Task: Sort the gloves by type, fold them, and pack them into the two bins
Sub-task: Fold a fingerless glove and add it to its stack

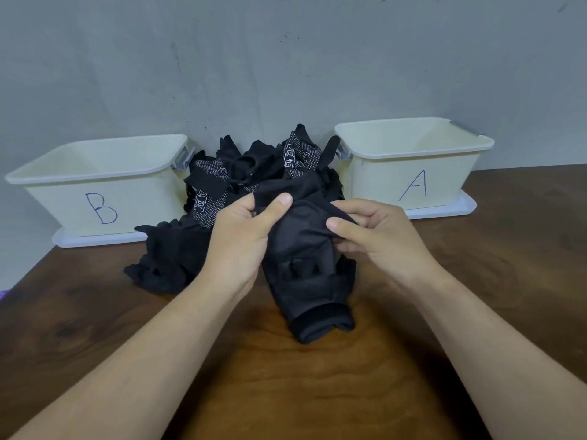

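A plain black glove (305,274) hangs between my hands over the table, cuff end nearest me. My left hand (244,236) pinches its upper left edge with thumb and fingers. My right hand (374,236) pinches its upper right edge. Behind lies a pile of black gloves (254,173), some with white-dotted palms and printed straps (209,198). The cream bin marked B (104,185) stands at the back left. The cream bin marked A (413,166) stands at the back right. No gloves show inside either bin.
Each bin sits on a white tray or lid (444,211). The brown wooden table (286,392) reaches to a grey wall (286,58) just behind the bins. More plain black gloves (168,258) spill left of my left wrist.
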